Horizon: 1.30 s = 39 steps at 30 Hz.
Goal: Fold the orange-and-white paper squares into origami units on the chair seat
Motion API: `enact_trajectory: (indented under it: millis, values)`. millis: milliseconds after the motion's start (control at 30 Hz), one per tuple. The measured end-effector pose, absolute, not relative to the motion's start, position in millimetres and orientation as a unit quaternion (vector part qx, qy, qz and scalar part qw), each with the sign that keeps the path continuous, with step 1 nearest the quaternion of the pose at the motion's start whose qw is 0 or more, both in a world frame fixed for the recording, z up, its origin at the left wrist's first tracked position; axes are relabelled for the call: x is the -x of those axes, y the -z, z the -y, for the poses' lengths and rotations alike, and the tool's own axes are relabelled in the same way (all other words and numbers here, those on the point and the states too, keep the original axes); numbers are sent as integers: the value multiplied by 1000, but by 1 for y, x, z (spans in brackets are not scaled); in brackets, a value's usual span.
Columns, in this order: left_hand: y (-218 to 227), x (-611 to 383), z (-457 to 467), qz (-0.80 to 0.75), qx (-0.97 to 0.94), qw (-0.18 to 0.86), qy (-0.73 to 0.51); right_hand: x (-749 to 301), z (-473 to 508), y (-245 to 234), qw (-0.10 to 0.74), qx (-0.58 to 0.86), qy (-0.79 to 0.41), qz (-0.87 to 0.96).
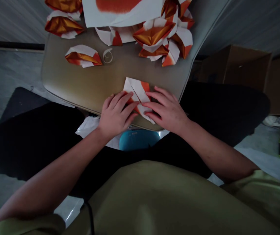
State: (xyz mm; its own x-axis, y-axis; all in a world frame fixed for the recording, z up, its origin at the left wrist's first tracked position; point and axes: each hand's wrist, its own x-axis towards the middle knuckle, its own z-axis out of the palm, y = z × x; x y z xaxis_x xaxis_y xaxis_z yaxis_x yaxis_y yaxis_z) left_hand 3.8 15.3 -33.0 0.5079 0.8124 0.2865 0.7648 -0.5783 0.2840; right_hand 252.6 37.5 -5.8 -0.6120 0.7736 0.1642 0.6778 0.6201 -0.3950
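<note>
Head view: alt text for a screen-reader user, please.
The left hand and right hand press a folded orange-and-white paper on a tan board. More folded orange-and-white pieces lie farther along the board.

I can read no words, labels or numbers on the folded orange-and-white paper (136,93) under my left hand (116,114) and right hand (165,109); a small pale mark (133,133) on the blue object (138,141) is too small to make out.
</note>
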Motion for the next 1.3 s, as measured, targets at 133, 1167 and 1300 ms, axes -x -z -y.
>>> enact_trajectory:
  millis: [133,1167,1300]
  values:
    - [26,-7,-19,-463,-859,45,-214,-256,-33,4,156,395,-153,892]
    - [14,-12,-31,-418,-886,129,-152,-261,-39,-5,135,397,-216,882]
    - [12,-11,-35,-398,-895,124,-156,-261,-39,-5,133,398,-204,884]
